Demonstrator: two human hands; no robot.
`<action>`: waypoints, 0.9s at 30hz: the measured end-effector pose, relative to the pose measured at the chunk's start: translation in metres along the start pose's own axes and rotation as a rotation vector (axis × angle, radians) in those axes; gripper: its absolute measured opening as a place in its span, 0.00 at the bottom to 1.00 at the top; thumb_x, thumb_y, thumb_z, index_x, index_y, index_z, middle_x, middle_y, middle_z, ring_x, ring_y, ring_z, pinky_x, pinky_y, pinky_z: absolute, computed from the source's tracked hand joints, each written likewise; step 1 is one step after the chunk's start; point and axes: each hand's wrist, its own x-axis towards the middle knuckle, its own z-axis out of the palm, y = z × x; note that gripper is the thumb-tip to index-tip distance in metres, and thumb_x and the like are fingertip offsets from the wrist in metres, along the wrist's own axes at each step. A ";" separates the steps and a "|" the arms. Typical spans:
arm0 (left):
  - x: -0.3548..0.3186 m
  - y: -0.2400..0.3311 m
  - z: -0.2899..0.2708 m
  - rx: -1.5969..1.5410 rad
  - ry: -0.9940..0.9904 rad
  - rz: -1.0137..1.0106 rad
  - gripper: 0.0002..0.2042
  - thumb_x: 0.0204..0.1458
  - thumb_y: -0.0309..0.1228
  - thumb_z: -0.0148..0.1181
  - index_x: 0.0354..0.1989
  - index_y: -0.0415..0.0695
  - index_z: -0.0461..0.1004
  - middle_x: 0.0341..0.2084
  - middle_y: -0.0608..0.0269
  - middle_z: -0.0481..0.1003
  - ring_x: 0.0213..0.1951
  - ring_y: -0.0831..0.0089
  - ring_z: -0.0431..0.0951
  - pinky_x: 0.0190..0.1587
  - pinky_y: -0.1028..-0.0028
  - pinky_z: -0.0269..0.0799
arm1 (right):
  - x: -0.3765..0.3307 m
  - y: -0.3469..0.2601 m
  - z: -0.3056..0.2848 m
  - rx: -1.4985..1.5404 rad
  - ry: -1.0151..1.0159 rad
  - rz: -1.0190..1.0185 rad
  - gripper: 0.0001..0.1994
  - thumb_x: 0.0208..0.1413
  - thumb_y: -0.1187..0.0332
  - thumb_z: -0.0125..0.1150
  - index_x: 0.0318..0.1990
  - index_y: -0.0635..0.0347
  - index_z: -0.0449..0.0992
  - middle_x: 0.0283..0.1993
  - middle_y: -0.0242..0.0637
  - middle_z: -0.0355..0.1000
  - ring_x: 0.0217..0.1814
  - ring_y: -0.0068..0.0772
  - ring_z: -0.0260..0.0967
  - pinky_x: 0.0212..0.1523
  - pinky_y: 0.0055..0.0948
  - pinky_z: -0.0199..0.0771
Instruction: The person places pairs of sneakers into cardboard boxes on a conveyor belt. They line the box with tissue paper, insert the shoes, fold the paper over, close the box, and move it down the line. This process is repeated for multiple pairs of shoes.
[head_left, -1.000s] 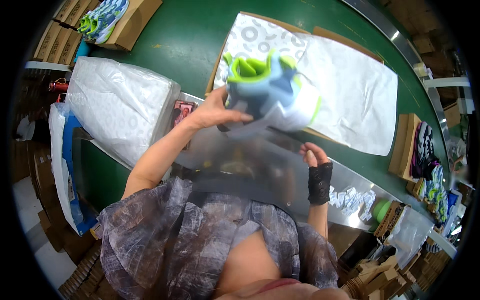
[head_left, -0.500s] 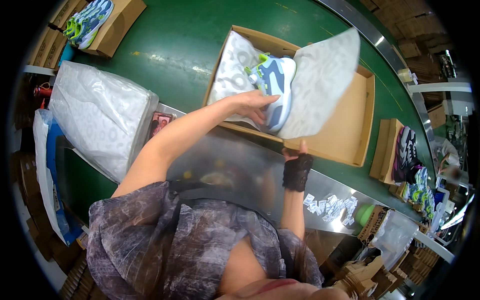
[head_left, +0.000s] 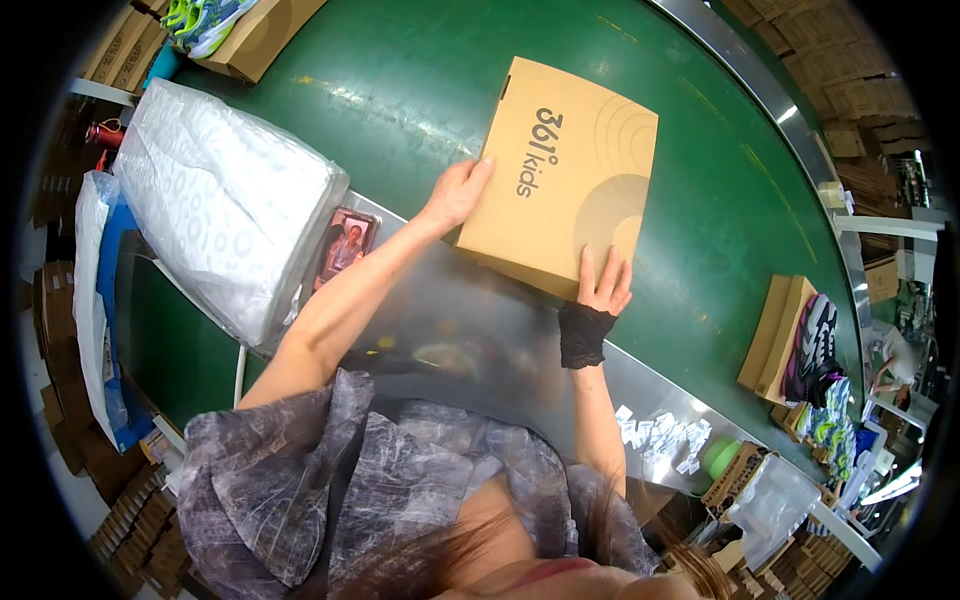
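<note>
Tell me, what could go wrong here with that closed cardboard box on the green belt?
The shoebox hangs slightly over the belt's near edge onto the metal ledge; it might snag or skew. Both the left hand and right hand rest only on its edges, so it could slide unevenly. The phone on the ledge could get knocked.

Left hand (head_left: 455, 195) flat, fingers extended; right hand (head_left: 604, 285) flat, black wrist wrap; arms outstretched.

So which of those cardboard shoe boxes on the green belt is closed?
The large tan shoe box under both hands; its lid is on. The boxes at top left and far right lie open with sneakers showing.
</note>
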 end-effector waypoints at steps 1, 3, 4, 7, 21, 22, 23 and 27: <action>-0.010 0.001 0.002 0.036 0.045 0.030 0.27 0.53 0.49 0.42 0.38 0.30 0.69 0.34 0.42 0.72 0.38 0.56 0.72 0.41 0.66 0.66 | -0.001 -0.001 -0.003 0.003 -0.021 0.003 0.34 0.33 0.83 0.49 0.55 0.45 0.64 0.63 0.43 0.49 0.63 0.53 0.44 0.55 0.48 0.51; -0.014 -0.004 0.006 0.095 0.139 0.149 0.25 0.53 0.47 0.43 0.37 0.30 0.70 0.31 0.43 0.73 0.36 0.56 0.73 0.40 0.66 0.66 | -0.016 0.003 0.002 0.036 0.019 0.000 0.34 0.34 0.81 0.49 0.56 0.43 0.63 0.63 0.45 0.49 0.63 0.55 0.45 0.55 0.50 0.50; -0.014 -0.016 0.008 0.120 0.192 0.224 0.25 0.53 0.46 0.44 0.38 0.30 0.70 0.31 0.43 0.73 0.36 0.56 0.74 0.39 0.66 0.66 | -0.020 0.003 0.004 0.055 0.038 0.000 0.34 0.35 0.81 0.49 0.56 0.43 0.62 0.63 0.46 0.49 0.62 0.55 0.45 0.55 0.52 0.50; 0.003 -0.017 -0.001 -0.002 -0.032 -0.028 0.24 0.51 0.48 0.48 0.43 0.36 0.69 0.38 0.48 0.72 0.42 0.59 0.72 0.44 0.69 0.65 | -0.005 -0.003 -0.012 0.034 -0.072 0.017 0.34 0.31 0.84 0.49 0.54 0.48 0.65 0.63 0.44 0.49 0.62 0.54 0.45 0.57 0.43 0.53; -0.038 0.077 -0.059 -0.890 -0.378 -0.378 0.33 0.44 0.56 0.49 0.54 0.44 0.61 0.48 0.58 0.67 0.48 0.65 0.67 0.48 0.63 0.63 | 0.064 -0.006 -0.147 0.383 0.406 -0.007 0.29 0.41 0.78 0.55 0.56 0.58 0.60 0.58 0.47 0.56 0.59 0.46 0.54 0.57 0.37 0.55; -0.050 0.083 -0.070 -0.909 -0.337 -0.347 0.33 0.44 0.56 0.49 0.54 0.45 0.62 0.47 0.58 0.67 0.47 0.66 0.67 0.47 0.63 0.63 | 0.058 -0.001 -0.144 0.366 0.398 0.035 0.25 0.46 0.73 0.56 0.55 0.59 0.61 0.57 0.48 0.56 0.58 0.47 0.55 0.56 0.37 0.56; -0.060 0.085 -0.081 -0.925 -0.292 -0.310 0.32 0.44 0.56 0.49 0.53 0.45 0.62 0.46 0.59 0.67 0.47 0.67 0.67 0.46 0.64 0.64 | 0.050 0.006 -0.137 0.351 0.357 0.050 0.25 0.47 0.73 0.56 0.55 0.59 0.61 0.57 0.48 0.56 0.58 0.47 0.55 0.56 0.38 0.56; -0.101 0.083 -0.138 -1.025 -0.167 -0.224 0.29 0.44 0.56 0.49 0.49 0.47 0.65 0.41 0.62 0.69 0.41 0.70 0.68 0.39 0.66 0.66 | 0.010 0.039 -0.085 0.321 0.179 0.066 0.24 0.48 0.69 0.57 0.54 0.58 0.62 0.58 0.50 0.55 0.58 0.50 0.55 0.56 0.39 0.56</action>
